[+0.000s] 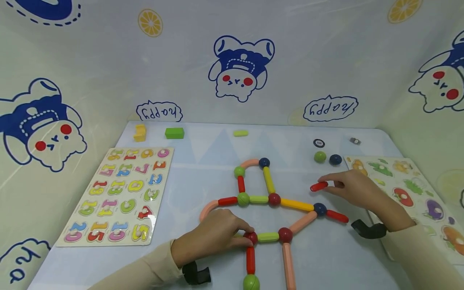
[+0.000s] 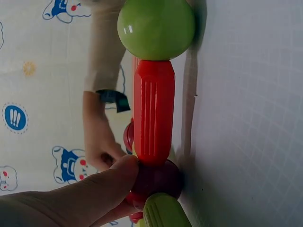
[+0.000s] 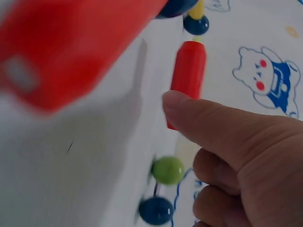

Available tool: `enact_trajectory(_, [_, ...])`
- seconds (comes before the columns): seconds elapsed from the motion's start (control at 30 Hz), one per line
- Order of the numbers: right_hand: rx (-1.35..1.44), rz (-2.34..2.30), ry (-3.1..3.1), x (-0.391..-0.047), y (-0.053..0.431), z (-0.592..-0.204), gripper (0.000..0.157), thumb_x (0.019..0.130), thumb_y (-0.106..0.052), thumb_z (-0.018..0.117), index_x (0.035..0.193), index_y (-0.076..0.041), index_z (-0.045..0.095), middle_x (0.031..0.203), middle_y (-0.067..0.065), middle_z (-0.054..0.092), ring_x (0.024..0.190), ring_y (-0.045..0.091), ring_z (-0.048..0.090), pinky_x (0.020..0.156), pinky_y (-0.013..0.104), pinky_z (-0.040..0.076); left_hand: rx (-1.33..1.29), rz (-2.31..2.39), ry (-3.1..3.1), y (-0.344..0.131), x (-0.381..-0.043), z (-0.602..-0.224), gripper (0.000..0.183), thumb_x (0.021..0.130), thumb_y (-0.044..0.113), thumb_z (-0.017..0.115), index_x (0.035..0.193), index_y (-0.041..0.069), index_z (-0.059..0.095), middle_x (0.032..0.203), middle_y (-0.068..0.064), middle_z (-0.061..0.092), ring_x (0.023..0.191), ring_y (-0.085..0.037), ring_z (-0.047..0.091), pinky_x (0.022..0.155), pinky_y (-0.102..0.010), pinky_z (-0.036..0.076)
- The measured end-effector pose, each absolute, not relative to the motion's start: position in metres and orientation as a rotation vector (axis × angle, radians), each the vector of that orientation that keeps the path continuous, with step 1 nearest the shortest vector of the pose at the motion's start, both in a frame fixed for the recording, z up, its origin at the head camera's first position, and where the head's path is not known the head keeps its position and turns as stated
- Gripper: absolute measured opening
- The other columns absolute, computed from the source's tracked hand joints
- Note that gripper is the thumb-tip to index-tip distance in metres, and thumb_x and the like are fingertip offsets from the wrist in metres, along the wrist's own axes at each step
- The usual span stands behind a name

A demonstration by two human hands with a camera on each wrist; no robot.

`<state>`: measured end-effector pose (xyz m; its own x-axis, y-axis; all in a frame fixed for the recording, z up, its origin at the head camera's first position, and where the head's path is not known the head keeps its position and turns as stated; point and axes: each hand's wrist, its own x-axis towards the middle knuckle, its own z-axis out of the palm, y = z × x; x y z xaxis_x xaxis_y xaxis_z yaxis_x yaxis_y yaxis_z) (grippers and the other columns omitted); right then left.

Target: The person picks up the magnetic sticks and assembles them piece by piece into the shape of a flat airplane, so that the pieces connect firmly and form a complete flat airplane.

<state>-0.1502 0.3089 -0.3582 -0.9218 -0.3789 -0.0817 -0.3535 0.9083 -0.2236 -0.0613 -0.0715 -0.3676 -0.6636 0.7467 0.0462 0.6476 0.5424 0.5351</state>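
Observation:
My left hand (image 1: pixel 214 237) pinches a dark red ball (image 1: pixel 251 238) between thumb and fingers. That ball belongs to a flat figure of coloured balls and magnetic sticks on the table; a red stick (image 2: pixel 154 113) joins it to a green ball (image 2: pixel 156 28) in the left wrist view. Held up above the table, a short red magnetic stick (image 1: pixel 319 186) is between the thumb and fingers of my right hand (image 1: pixel 349 187). Close to that hand are the figure's blue ball (image 1: pixel 320 209) and another red stick (image 1: pixel 337 216) attached to it. The right wrist view shows the held stick (image 3: pixel 188 71) upright.
A number puzzle board (image 1: pixel 166 161) lies at the left, a fruit and vegetable puzzle board (image 1: pixel 389 161) at the right. Loose green (image 1: pixel 320 157) and blue (image 1: pixel 335 160) balls sit behind my right hand. Farther back are a green block (image 1: pixel 175 133), yellow block (image 1: pixel 139 133) and light green stick (image 1: pixel 241 133).

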Motion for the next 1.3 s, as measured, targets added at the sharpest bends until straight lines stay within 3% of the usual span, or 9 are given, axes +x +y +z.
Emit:
enact_trajectory(0.33, [-0.590,-0.348,2.855,-0.133,0.332,-0.358,0.031,0.077,-0.019,0.077,0.105,-0.029,0.071,0.058,-0.011,0.044,0.057,0.009,0.043,0.048,0.020,0.034,1.189,0.782,2.603,-0.071,-0.062,-0.367,0.025,0.083,0.039,0.069,0.103,0.024,0.074,0.090,0.019,0.068,0.068,0.016,0.050,0.057,-0.011,0.037])
enact_trajectory(0.53, [-0.629,-0.394,2.817,-0.134,0.330,-0.355,0.032,0.077,-0.017,0.076,0.106,-0.029,0.071,0.069,-0.013,0.055,0.059,0.008,0.046,0.050,0.020,0.038,1.188,0.784,2.605,-0.071,-0.062,-0.366,0.026,0.083,0.040,0.069,0.103,0.024,0.074,0.090,0.018,0.068,0.068,0.016,0.050,0.058,-0.010,0.038])
enact_trajectory(0.73, [-0.569,-0.331,2.785,-0.135,0.328,-0.352,0.031,0.078,-0.018,0.076,0.105,-0.029,0.069,0.058,-0.007,0.041,0.054,0.011,0.042,0.047,0.021,0.032,1.185,0.781,2.602,-0.070,-0.061,-0.366,0.027,0.083,0.041,0.068,0.104,0.024,0.073,0.090,0.019,0.068,0.061,0.015,0.047,0.055,-0.011,0.037])
enact_trajectory(0.93, [-0.572,-0.325,2.777,-0.134,0.333,-0.353,0.026,0.079,-0.018,0.074,0.102,-0.028,0.068,0.057,-0.009,0.040,0.051,0.009,0.039,0.045,0.021,0.029,1.187,0.778,2.602,-0.070,-0.062,-0.367,0.027,0.083,0.041,0.068,0.104,0.024,0.073,0.089,0.019,0.068,0.063,0.016,0.048,0.055,-0.011,0.037])
enact_trajectory(1.13, [-0.526,-0.388,2.815,-0.139,0.342,-0.349,0.034,0.078,-0.019,0.075,0.111,-0.022,0.065,0.060,-0.005,0.041,0.054,0.012,0.040,0.045,0.023,0.030,1.187,0.773,2.594,-0.070,-0.061,-0.367,0.028,0.083,0.042,0.067,0.104,0.025,0.073,0.090,0.019,0.067,0.067,0.016,0.050,0.058,-0.010,0.038])
enact_trajectory(1.3, [-0.431,-0.472,2.976,-0.165,0.354,-0.348,0.036,0.082,-0.020,0.073,0.115,-0.013,0.064,0.062,-0.001,0.045,0.056,0.017,0.043,0.046,0.025,0.032,1.181,0.771,2.589,-0.070,-0.061,-0.367,0.028,0.084,0.042,0.067,0.104,0.024,0.073,0.090,0.019,0.067,0.069,0.016,0.051,0.059,-0.009,0.039])
